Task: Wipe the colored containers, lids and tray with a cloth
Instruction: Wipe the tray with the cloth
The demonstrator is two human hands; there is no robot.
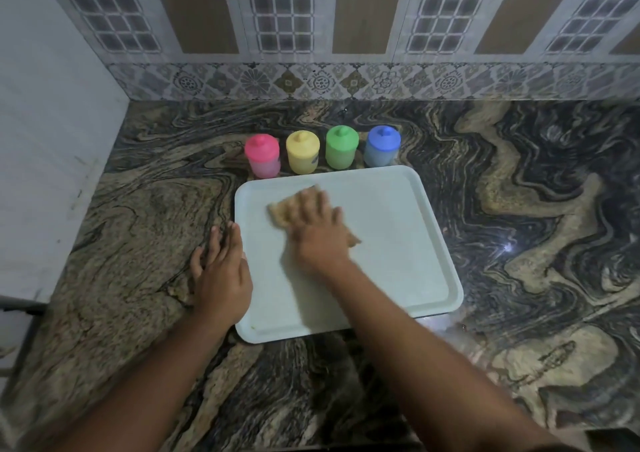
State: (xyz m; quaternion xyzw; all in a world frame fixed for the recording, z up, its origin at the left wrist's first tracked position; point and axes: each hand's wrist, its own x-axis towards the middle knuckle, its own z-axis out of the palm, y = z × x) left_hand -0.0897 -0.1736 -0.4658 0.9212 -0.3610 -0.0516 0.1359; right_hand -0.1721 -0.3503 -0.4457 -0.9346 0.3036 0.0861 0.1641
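Note:
A white rectangular tray (398, 243) lies flat on the marbled counter. My right hand (318, 233) presses flat on a tan cloth (280, 210) in the tray's left half, and is blurred by motion. My left hand (221, 271) rests palm down on the tray's left rim and the counter, fingers apart, holding nothing. Behind the tray a row of lidded containers stands upright: pink (263, 156), yellow (302, 152), green (341, 147) and blue (382, 146). All their lids are on.
A patterned tiled wall (346, 80) closes the counter at the back, and a plain white wall (52, 174) closes it on the left. The dark swirled counter (536, 226) extends to the right of the tray and in front of it.

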